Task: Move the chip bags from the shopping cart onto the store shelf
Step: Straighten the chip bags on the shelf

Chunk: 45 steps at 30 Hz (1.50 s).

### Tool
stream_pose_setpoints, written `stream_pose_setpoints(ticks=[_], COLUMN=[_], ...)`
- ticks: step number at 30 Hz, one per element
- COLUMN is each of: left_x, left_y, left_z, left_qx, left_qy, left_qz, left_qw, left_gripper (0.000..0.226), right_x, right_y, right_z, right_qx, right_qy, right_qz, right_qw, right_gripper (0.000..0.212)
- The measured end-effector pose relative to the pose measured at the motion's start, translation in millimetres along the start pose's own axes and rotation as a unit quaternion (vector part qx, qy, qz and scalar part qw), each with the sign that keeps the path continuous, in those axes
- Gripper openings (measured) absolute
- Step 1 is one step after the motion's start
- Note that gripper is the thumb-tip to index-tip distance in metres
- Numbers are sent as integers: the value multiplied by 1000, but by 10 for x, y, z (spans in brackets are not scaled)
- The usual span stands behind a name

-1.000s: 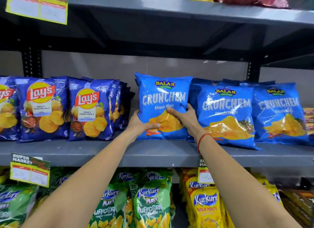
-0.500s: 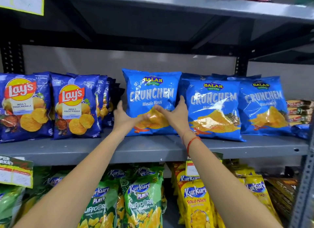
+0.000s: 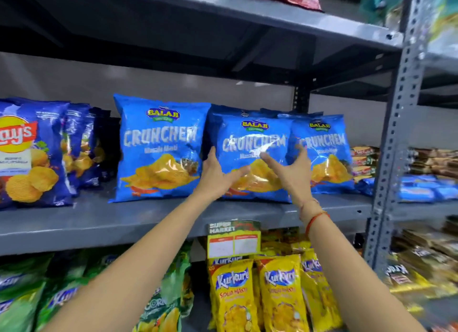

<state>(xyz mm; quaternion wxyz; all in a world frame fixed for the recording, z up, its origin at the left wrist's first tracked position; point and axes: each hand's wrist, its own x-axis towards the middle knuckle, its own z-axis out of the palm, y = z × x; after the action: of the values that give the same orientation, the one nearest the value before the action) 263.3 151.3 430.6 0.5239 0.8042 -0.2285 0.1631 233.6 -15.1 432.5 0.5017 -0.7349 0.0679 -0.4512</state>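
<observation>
both my arms are up at the grey shelf (image 3: pixel 104 222), hands framing the middle crunchem bag (image 3: pixel 250 143). my left hand (image 3: pixel 218 175) sits at its lower left edge, fingers pointing up along the side and thumb laid across the chip picture on the front. my right hand (image 3: pixel 292 173) is at the bag's right side, fingers spread wide and open, index finger stretched across the front toward the left. neither hand is really closed on it, more like loose open palms either side, and i can't tell for sure if the right palm is touching or just off the plastic. there's a red thread band (image 3: pixel 316 220) on my right wrist.

the bag stands upright on the shelf, between the left crunchem bag (image 3: pixel 158 146), which stands a bit further forward, and the right crunchem bag (image 3: pixel 327 153), which it overlaps a little. more blue bags are tucked behind it.

further left on the same shelf is a row of lay's bags (image 3: pixel 27 153). below, there's a supermarket price tag (image 3: pixel 234 240) hanging off the shelf edge, yellow kurkure packs (image 3: pixel 257 292) under it and green kurkure packs (image 3: pixel 168 294) to their left. whole picture is kinda motion-blurred.
</observation>
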Motion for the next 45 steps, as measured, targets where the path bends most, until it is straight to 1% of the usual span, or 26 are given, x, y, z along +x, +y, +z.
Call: stream_pose_setpoints(ticks=[2,4,5,7,8,9,10,12,13,16,20,22,27,30,32,35,37,39,41,43,45], left_x=[88,175,210,273,314,324,336,288,264,220,184,201,193,164,131,84,52,20,-23,-52,-127], left_y=[-81,-173,-197,-235,-269,-274,-288,-241,-214,-176,-121,-135,-151,-156,-155,-162,-156,-136,-102,-74,16], left_z=[27,14,1,-10,1,19,45,75,92,160,248,270,280,288,289,282,271,259,236,223,168], left_qx=[-43,-77,-82,-74,-68,-67,-69,-72,-74,-85,-47,-37,-22,-9,2,12,25,44,54,68,86], left_qy=[-59,-100,-112,-131,-135,-134,-124,-102,-87,-38,26,42,39,35,34,20,5,-6,-8,-9,-9], left_qz=[-89,-134,-140,-147,-148,-149,-145,-141,-140,-110,-72,-67,-69,-78,-88,-97,-105,-114,-113,-97,-73], left_qw=[993,983,980,978,977,977,979,982,984,990,996,996,997,996,996,995,994,992,992,993,994], left_gripper=[122,139,144,146,145,143,141,139,134,107,109,111,112,113,113,115,116,118,117,114,110], right_x=[95,186,236,337,384,401,398,414,434,473,559,557,511,491,469,414,352,278,202,134,37], right_y=[134,254,317,419,458,452,424,431,460,454,434,435,500,521,539,539,494,432,362,279,107], right_z=[-81,-99,-89,-60,-47,-46,-52,-53,-51,-74,-69,-44,-16,-34,-31,-38,-51,-59,-80,-130,-234], right_qx=[56,108,125,135,138,138,150,174,182,190,168,164,178,163,141,78,32,12,2,3,34], right_qy=[-103,-195,-223,-263,-275,-280,-277,-265,-258,-241,-226,-225,-225,-230,-215,-166,-126,-88,-66,-47,-32], right_qz=[66,109,119,136,140,141,140,133,128,100,51,41,59,70,67,40,0,-44,-71,-85,-87], right_qw=[991,969,959,946,941,939,939,939,940,946,958,960,956,957,964,982,992,995,995,995,995], right_gripper=[99,102,108,120,121,117,105,72,61,45,49,54,53,56,69,94,100,104,103,95,84])
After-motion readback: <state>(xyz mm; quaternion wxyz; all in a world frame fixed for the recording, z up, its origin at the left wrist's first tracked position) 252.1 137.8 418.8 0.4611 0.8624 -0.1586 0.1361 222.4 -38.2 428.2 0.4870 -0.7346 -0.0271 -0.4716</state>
